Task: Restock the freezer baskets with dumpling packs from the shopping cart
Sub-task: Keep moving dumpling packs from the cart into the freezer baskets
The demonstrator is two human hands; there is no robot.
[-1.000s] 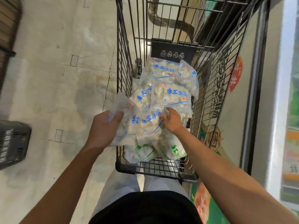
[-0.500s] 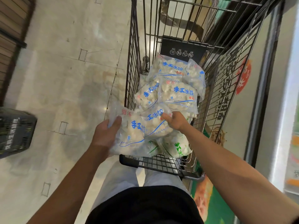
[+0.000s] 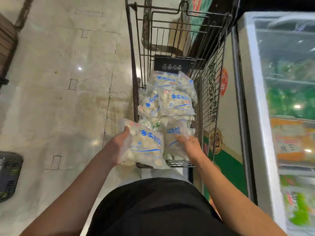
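Left hand [image 3: 117, 147] gripping one dumpling pack [image 3: 144, 145] by its left edge, thumb on top. Right hand [image 3: 190, 147] clasping a second pack [image 3: 175, 135] at three o'clock of the first. Both crinkly clear plastic, lumpy with pale dumplings, blue "手工水饺" print. At twelve o'clock, more packs [image 3: 170, 96] heaped in the wire shopping cart [image 3: 211, 92]. At three o'clock, glass-topped freezer [image 3: 252, 82].

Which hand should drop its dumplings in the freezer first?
Probably the right hand. It holds a dumpling pack on the side nearest the freezer, which stands to the person's right. The left hand grips another pack on the far side of the cart.
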